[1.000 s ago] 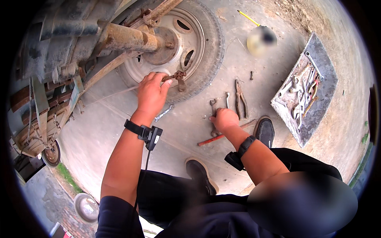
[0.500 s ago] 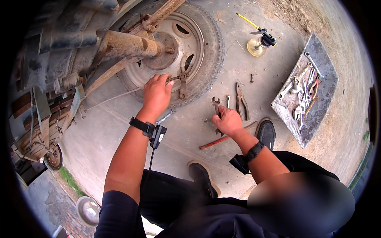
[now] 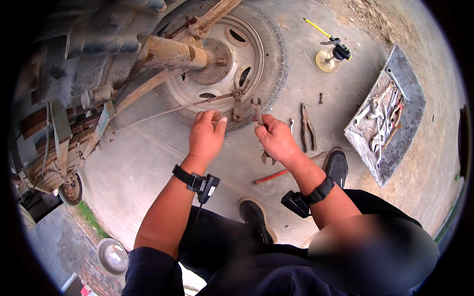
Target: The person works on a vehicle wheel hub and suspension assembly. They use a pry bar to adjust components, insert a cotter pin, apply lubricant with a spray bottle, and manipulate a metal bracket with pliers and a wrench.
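My right hand (image 3: pixel 277 140) is closed around a double open-ended wrench (image 3: pixel 257 109), whose upper jaw rises past my fingers near the tyre's lower edge. My left hand (image 3: pixel 206 135) hovers just below the thin rod, thumb apart from the fingers, and nothing shows in it. That long rod (image 3: pixel 170 110) runs through a coil spring (image 3: pixel 220 97) to a rusty lever (image 3: pixel 238 107) in front of the wheel (image 3: pixel 254 42). Pliers (image 3: pixel 307 129) lie on the concrete to the right of my right hand, with a small wrench (image 3: pixel 292 126) partly hidden beside them.
A rusty axle (image 3: pixel 173 53) reaches the wheel from the upper left. On the ground lie a bolt (image 3: pixel 321 98) and a red-handled tool (image 3: pixel 271 177). An oil can (image 3: pixel 327 60) with a yellow spout stands farther off. At right is a metal tray (image 3: pixel 412 91) of wrenches.
My left hand has come off the spring and rod, moving down and slightly right. My right hand has lifted the wrench from near the ground, up and left toward the lever.
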A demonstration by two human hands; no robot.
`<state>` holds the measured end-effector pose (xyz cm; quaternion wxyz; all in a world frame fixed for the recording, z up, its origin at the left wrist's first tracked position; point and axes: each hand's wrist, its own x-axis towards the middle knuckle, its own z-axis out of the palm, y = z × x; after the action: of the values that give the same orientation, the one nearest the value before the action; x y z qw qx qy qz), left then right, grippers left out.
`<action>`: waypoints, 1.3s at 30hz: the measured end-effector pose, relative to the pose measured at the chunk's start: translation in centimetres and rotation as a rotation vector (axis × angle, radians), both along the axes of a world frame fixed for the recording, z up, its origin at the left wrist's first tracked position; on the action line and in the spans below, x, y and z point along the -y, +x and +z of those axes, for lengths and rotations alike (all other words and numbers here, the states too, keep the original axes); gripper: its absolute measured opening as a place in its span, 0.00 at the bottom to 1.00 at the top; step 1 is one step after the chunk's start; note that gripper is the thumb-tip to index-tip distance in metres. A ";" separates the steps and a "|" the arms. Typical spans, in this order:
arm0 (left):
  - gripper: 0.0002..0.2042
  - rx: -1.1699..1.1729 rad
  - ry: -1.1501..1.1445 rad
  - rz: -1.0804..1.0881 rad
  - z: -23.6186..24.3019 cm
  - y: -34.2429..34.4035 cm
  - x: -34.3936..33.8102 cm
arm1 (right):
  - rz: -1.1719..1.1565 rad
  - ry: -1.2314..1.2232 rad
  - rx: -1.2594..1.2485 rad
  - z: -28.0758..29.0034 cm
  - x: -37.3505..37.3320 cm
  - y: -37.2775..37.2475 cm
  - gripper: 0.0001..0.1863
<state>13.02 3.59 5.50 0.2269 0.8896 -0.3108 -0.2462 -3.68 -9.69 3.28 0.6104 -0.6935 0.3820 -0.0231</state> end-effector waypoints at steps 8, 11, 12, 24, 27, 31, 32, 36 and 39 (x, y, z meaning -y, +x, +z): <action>0.23 -0.943 -0.127 0.289 2.4 -6.9 0.6 | -0.045 0.070 -0.032 1.4 -0.2 0.9 0.23; 0.29 -0.807 -0.150 0.160 2.6 -8.4 0.3 | -0.010 0.030 -0.035 2.9 -0.4 1.6 0.23; 0.29 -0.654 -0.190 0.091 1.3 -8.7 -0.3 | -0.004 -0.005 -0.017 2.8 -0.7 1.8 0.23; 0.17 -0.192 0.044 -0.021 7.6 -1.8 0.0 | -0.106 -0.225 0.016 -2.2 -0.6 1.8 0.21; 0.17 0.013 0.123 -0.175 9.0 0.8 0.1 | -0.097 0.043 -0.032 -2.3 -1.0 2.3 0.19; 0.19 0.168 0.212 -0.353 10.5 1.6 2.1 | -0.121 0.178 0.018 -3.3 -1.9 3.0 0.21; 0.19 0.177 0.232 -0.371 10.7 1.4 2.6 | -0.132 0.204 0.026 -3.5 -2.0 3.0 0.22; 0.19 0.198 0.260 -0.444 11.4 1.5 4.8 | -0.138 0.303 0.036 -3.7 -2.0 3.1 0.22; 0.18 0.164 0.368 -0.456 12.1 2.2 6.9 | -0.140 0.315 0.035 -4.0 -2.1 3.1 0.22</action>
<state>15.20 -3.34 17.62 -0.0251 0.8399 -0.4699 -0.2704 -0.59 -7.63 -0.69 0.7150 -0.5607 0.4173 -0.0176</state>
